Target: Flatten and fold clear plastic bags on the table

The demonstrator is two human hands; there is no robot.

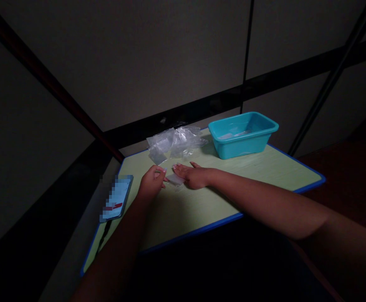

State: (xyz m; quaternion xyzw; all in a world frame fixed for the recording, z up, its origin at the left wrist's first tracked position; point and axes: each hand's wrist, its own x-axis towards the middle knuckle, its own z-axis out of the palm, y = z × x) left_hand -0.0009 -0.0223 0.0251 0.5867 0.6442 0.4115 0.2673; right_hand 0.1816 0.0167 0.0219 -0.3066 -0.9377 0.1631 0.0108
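A small clear plastic bag with a whitish area lies flat on the table between my hands. My right hand rests on it from the right, fingers stretched out and pressing it down. At its left edge, the curled fingers of my left hand are pinched together and appear to hold the bag's edge; the exact grip is small and dim. Just beyond both hands, a loose pile of crumpled clear plastic bags spreads along the back of the table.
The pale green table has a blue rim. At its back right stands a turquoise plastic basin with some whitish pieces inside. A phone lies by the left edge, a dark strap near it. Dark-banded panels rise behind.
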